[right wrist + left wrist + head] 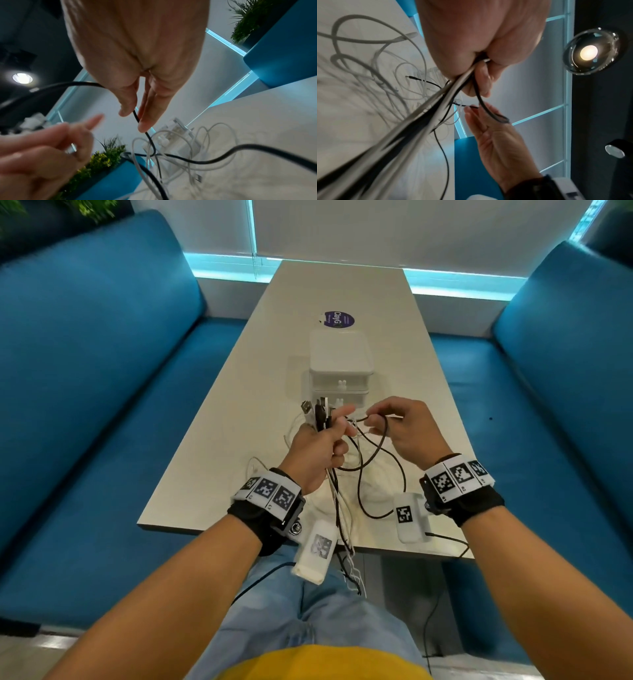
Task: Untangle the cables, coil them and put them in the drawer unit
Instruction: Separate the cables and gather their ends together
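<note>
Seated at a long pale table (239, 392), a person clenches a bundle of thin black and white cables (334, 484) in the left hand (317, 451), plug ends up, while the right hand (402, 429) pinches one slack black cable loop (378, 436), just near the closed white plastic drawer unit (339, 364). The cords look light, limp and snag-prone, best taken close behind the plugs. Loose ends trail off the near table edge; open room lies far and right.
</note>
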### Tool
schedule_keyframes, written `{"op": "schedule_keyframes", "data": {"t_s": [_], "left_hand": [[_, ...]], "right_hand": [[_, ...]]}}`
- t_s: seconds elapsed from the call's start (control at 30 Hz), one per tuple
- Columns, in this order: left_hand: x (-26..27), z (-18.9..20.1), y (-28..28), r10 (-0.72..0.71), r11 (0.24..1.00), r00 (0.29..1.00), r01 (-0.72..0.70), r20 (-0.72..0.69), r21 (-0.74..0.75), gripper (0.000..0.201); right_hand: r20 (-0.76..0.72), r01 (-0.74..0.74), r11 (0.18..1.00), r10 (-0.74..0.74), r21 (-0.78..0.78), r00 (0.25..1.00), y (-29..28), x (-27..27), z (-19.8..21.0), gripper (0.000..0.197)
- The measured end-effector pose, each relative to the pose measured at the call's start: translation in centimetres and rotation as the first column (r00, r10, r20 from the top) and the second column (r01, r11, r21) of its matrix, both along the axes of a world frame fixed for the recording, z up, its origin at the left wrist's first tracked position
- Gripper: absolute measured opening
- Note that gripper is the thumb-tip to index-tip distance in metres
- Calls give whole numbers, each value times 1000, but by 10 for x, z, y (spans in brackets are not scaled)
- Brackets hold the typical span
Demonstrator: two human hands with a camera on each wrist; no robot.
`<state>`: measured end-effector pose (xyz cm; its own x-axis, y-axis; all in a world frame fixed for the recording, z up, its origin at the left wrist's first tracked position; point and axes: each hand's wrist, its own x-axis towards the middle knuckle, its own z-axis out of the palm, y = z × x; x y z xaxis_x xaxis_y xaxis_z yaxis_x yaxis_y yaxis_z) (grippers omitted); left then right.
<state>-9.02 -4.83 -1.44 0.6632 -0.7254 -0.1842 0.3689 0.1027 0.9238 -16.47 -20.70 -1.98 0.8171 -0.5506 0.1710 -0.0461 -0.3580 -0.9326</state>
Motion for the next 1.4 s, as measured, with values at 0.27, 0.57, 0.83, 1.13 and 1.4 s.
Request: {"op": "schedule_keyframes", "data": {"t_s": [0.27, 0.57, 0.83, 1.13, 1.4], "left_hand": [[9, -5, -25, -57, 954, 957, -32, 284, 299, 14], [17, -7, -20, 67, 973, 953, -128, 295, 193, 10], [17, 5, -12, -94, 996, 996, 94, 10, 8, 17], [41, 26, 6, -23, 988, 999, 18, -29, -155, 20], [26, 14, -8, -79, 993, 987, 90, 137, -76, 18]], "right_hand": [[199, -8, 999, 16, -41, 980, 26, -4, 32, 16], [125, -25, 999, 22, 25, 992, 32, -14, 23, 37], [-136, -40, 932, -10, -359, 991, 8, 5, -16, 22], [-183, 142, 949, -199, -281, 963, -14, -10, -10, 10], [-98, -120, 976, 103, -184, 990, 25, 10, 34, 16]]}}
